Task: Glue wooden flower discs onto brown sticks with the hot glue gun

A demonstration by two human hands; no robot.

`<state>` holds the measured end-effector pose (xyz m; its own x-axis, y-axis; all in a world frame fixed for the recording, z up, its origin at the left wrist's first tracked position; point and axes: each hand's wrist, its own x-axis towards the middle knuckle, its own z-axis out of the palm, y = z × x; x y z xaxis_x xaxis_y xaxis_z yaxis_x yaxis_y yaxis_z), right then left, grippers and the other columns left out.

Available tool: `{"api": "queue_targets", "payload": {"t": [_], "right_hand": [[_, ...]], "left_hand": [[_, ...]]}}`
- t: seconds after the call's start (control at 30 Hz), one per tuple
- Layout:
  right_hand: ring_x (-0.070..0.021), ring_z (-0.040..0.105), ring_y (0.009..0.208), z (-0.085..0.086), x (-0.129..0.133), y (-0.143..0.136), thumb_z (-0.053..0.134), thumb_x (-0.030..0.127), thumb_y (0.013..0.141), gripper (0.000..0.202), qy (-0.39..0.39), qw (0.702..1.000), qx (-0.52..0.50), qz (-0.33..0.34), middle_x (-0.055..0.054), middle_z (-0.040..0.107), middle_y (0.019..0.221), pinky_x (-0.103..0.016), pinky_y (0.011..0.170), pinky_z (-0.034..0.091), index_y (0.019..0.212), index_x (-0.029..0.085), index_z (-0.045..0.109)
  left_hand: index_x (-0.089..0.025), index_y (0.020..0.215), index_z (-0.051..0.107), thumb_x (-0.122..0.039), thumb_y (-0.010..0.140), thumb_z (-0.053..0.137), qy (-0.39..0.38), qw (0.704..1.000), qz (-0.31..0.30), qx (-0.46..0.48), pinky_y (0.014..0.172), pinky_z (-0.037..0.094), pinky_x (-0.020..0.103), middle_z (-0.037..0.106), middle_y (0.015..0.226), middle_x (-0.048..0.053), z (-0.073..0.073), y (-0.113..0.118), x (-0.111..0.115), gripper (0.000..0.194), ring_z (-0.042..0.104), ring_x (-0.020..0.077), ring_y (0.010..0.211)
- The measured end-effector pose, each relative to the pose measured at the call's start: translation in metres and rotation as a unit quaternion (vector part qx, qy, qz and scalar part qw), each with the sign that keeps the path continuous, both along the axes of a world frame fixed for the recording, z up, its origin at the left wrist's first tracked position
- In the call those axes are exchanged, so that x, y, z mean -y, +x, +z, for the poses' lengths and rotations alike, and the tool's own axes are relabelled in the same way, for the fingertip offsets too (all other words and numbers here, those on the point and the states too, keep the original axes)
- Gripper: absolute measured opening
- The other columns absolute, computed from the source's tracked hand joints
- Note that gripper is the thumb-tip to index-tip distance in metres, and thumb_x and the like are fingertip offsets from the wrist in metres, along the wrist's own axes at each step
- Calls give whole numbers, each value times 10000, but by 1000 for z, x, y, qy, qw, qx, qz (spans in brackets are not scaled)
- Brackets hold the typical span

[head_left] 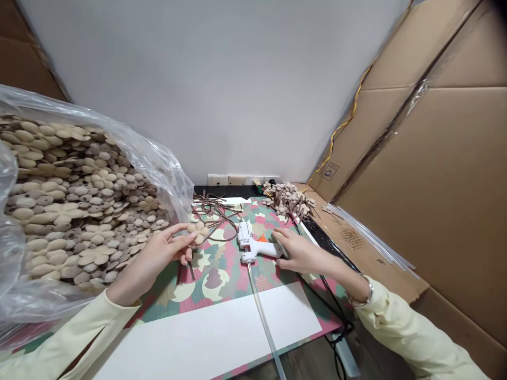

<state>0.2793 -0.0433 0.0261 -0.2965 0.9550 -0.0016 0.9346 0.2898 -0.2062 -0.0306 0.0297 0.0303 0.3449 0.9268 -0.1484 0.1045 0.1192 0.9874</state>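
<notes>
My left hand pinches a beige flower with rounded petals between thumb and fingers. Dark brown strips hang below that hand. A white hot glue gun with an orange trigger lies on the patterned table, and a long clear glue stick runs from its rear toward me. By the butt of the gun's handle is my right hand, fingers apart around its end and not closed on it.
A clear plastic bag full of beige and grey-brown flowers stands at left. Loose brown strips and a pile of small flowers with strips lie farther back. At right are clear glue sticks, cardboard and a black cable.
</notes>
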Motion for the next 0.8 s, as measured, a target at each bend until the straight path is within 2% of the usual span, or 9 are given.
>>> {"api": "queue_targets", "payload": {"t": [0.07,0.17,0.23,0.33,0.4,0.5,0.6,0.7,0.8], "right_hand": [[-239,524,943,-13,-2,-20,572,174,693,317,27,999,41,-9,-112,557,1050,-302,748,413,1008,157,535],[-215,504,794,-24,-9,-35,528,97,677,180,60,994,74,-44,-92,537,896,-278,614,367,846,160,513],[-211,483,757,-28,-13,-41,474,40,665,224,82,992,78,-65,-102,512,903,-275,551,322,858,152,491],[-194,467,701,-32,-16,-43,408,-11,632,370,118,987,60,-94,-97,489,923,-273,515,289,964,143,461],[-182,472,690,-31,-20,-39,398,4,635,378,130,987,3,-90,-85,487,931,-271,535,315,976,155,460],[-186,496,734,-20,-24,-28,409,77,668,235,119,981,-133,-70,-66,510,900,-281,607,372,865,175,492],[-167,468,604,3,-19,-21,439,191,728,67,65,956,-256,-126,-17,500,665,-278,548,360,665,194,464],[-140,410,491,26,-4,-28,462,374,817,342,-3,935,-328,-132,-2,451,526,-274,494,327,525,208,399],[-146,409,482,31,13,-42,425,452,855,392,-55,927,-362,-85,0,445,512,-283,503,339,540,219,418]], "left_hand": [[-176,905,579,-414,741,636,30,999,-7,-18,440,406,181,640,688,23,-3,2,2,295,471,80,463],[-180,832,579,-474,788,549,59,997,-21,-53,393,369,186,549,518,-20,-9,5,6,299,452,95,410],[-185,816,574,-516,807,490,58,996,-27,-66,365,349,197,472,442,-42,-12,6,8,341,441,110,378],[-184,840,588,-521,806,486,80,994,-16,-78,360,304,191,531,515,-25,-14,6,8,355,412,93,377],[-174,840,610,-498,792,521,113,991,10,-77,383,286,183,570,589,-5,-14,5,7,339,427,88,428],[-161,816,638,-465,781,543,143,987,41,-66,418,293,186,569,618,4,-12,4,5,321,449,101,497],[-162,820,630,-449,785,531,143,986,55,-64,402,266,191,499,522,-27,-13,4,7,305,392,96,445],[-162,835,600,-434,808,496,155,984,62,-56,407,276,193,473,491,-39,-15,4,9,292,383,96,426],[-167,841,582,-423,826,468,185,978,72,-57,440,321,197,538,561,-18,-17,6,13,281,431,103,462]]}}
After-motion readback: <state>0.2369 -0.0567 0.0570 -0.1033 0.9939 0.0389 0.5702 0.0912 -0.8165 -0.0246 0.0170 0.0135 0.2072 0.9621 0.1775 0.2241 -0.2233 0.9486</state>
